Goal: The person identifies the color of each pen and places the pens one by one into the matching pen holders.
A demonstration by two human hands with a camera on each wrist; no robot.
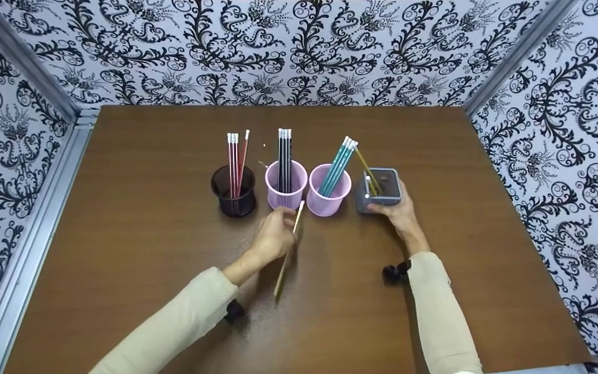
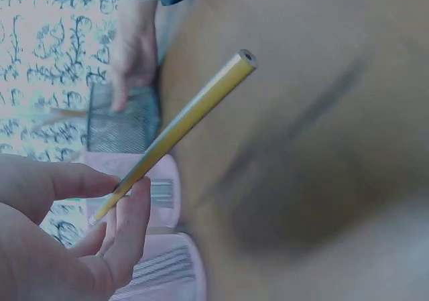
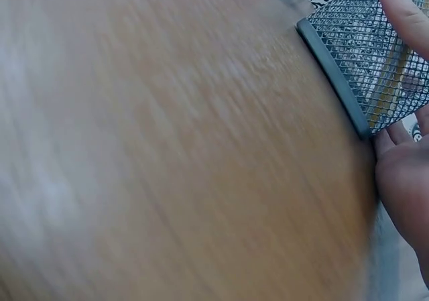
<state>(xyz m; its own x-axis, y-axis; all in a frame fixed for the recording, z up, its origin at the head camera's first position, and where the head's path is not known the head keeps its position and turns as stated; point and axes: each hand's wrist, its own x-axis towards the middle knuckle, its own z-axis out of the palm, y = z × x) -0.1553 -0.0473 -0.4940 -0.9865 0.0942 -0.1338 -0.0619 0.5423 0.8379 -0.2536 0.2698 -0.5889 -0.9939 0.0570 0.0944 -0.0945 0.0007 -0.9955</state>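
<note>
My left hand (image 1: 273, 236) pinches a yellow pencil (image 1: 284, 270) between thumb and fingers, in front of the two pink cups. In the left wrist view the pencil (image 2: 188, 116) slants up from the fingertips, its flat unsharpened end away from the hand. On the right, my right hand (image 1: 402, 214) grips a square grey mesh pencil holder (image 1: 362, 204), thumb on the near side. Yellow pencils (image 1: 367, 169) lean inside that holder. Through its mesh wall (image 3: 342, 53), the right wrist view shows a yellow pencil and the holder's dark bottom rim against the table.
Left of the holder stand a pink cup (image 1: 325, 209) with green pencils (image 1: 338, 166), another pink cup (image 1: 273, 200) with black pencils (image 1: 284, 148) and a black mesh cup (image 1: 236, 209) with red pencils (image 1: 233, 156). Patterned walls (image 1: 299, 52) enclose the brown table (image 1: 148, 208).
</note>
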